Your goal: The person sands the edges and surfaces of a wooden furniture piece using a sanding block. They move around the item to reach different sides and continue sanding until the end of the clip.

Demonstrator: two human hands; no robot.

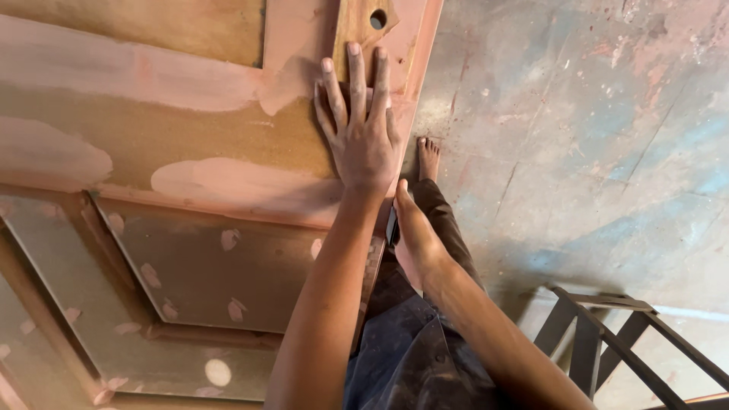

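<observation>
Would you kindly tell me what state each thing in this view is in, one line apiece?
Wooden door: lying flat, patched with pinkish filler in broad smears and small dabs.
Lock hole: open, nothing fitted in it.
Left hand: flat on the door, fingers spread, pressing near its edge.
Right hand: at the door's edge, gripping a dark thing, mostly hidden.
Bare foot: planted on the floor.
Metal frame: standing on the stained floor, untouched.

No packages, labels, signs, screens.
</observation>
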